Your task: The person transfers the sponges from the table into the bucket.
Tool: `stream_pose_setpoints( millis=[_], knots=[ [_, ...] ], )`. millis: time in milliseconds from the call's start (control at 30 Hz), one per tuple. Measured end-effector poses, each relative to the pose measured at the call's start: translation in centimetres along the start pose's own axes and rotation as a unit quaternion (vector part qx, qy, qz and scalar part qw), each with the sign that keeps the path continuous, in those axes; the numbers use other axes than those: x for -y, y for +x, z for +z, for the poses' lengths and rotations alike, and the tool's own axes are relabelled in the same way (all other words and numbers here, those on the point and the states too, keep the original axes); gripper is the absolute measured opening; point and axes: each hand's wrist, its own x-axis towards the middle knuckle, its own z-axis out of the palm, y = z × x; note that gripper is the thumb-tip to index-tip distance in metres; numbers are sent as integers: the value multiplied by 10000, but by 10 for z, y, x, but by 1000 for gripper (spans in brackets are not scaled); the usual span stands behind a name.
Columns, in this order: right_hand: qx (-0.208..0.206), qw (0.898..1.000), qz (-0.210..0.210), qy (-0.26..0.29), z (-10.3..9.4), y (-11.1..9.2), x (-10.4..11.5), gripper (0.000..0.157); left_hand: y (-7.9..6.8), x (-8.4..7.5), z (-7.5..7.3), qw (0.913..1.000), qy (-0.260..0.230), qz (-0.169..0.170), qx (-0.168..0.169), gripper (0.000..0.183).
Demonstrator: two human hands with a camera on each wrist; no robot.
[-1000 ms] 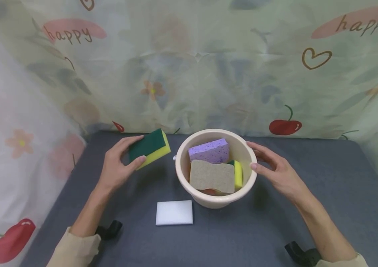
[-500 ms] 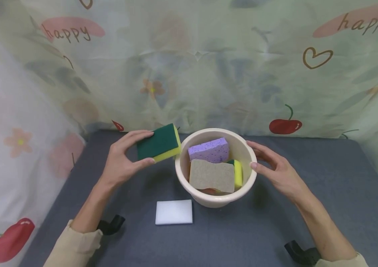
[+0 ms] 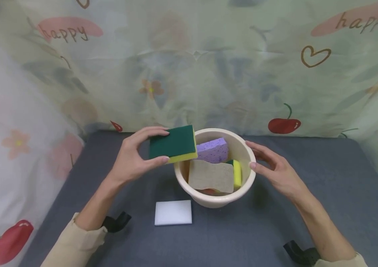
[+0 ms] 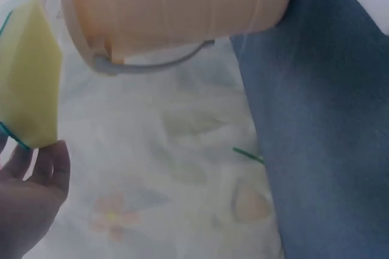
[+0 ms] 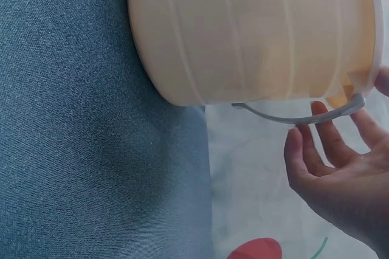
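Green-topped yellow sponge (image 3: 173,142), head view: held up at the left side of the cream bucket (image 3: 210,201), overlapping its rim from where I stood and hiding one end of the purple sponge (image 3: 213,151) inside. Left hand (image 3: 132,159) pinched it, thumb on the near edge, fingers on the far edge, parted only as wide as the sponge. Right hand (image 3: 277,171) was at the opposite side, bent fingers and thumb gripping the bucket's rim. Also inside: a grey-beige sponge (image 3: 211,176), nearer the person, and a small yellow-and-green sponge (image 3: 237,174) by the right wall. White block (image 3: 173,212) lay flat on the dark tabletop (image 3: 235,237), in front of the bucket and leftward. Patterned cloth (image 3: 195,92) hung behind. Left wrist view: the sponge showed its yellow side, just beside the bucket's rim; whether they touched, I could not tell. Left fingertips held its lower edge. Right wrist view: the bucket stood on the tabletop; right fingers curled beside the grey handle (image 5: 298,119). How firmly they pressed, I could not tell.
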Motion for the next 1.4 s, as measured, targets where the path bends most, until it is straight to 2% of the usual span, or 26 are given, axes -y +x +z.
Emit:
stream_pose_setpoints(
  millis=[367, 667, 967, 1400],
  knots=[
    [30, 9998, 153, -79, 0, 1, -2, 59, 16, -13, 21, 9992, -25, 137, 376, 53],
    [16, 9999, 87, -107, -1, 0, 0, 59, 28, -22, 36, 9985, 122, -5, 528, 53],
    [106, 9997, 215, 22, -2, 1, 0, 60, 41, -25, 51, 9959, 201, 134, 868, 58],
    [130, 9997, 217, 24, -3, 2, -3, 61, 50, -24, 67, 9945, 75, 167, 1033, 57]
  ],
)
